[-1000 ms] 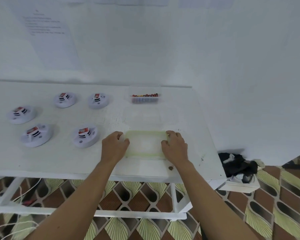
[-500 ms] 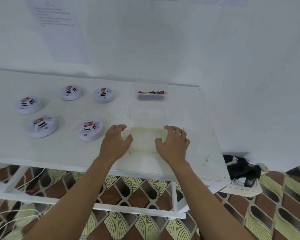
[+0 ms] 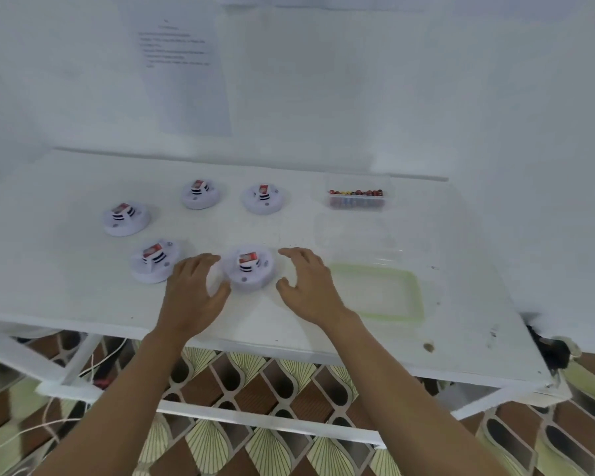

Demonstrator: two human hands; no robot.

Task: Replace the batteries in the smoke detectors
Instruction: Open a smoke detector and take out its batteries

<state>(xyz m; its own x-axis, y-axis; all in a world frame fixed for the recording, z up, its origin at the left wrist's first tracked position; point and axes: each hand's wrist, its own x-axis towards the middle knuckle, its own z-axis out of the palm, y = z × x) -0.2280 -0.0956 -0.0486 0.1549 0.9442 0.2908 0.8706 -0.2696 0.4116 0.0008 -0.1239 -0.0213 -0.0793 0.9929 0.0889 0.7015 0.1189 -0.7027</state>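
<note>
White plastic, round and lying face-up: the nearest smoke detector (image 3: 251,278) sits close to the front edge of the white table (image 3: 83,297), with a red-labelled battery (image 3: 247,258) showing on top. The left hand (image 3: 193,297) and the right hand (image 3: 311,292) flank it, palms down, fingers spread and loosely bent, holding nothing. Each thumb lies just beside the detector's rim on its own side (whether either one touches it cannot be told).

Four more stand further off. A second detector (image 3: 153,267) is just left of the left hand, and a third detector (image 3: 126,219) lies behind that. A fourth detector (image 3: 200,195) and a fifth detector (image 3: 263,199) sit side by side further back. All four carry the same red-labelled cell.

Right of the right hand a green-rimmed lid (image 3: 375,292) lies flat on the table. Behind it, near the wall, stands a clear tub of batteries (image 3: 356,201). A printed sheet (image 3: 186,80) hangs on the wall above, its text too blurred to read.
</note>
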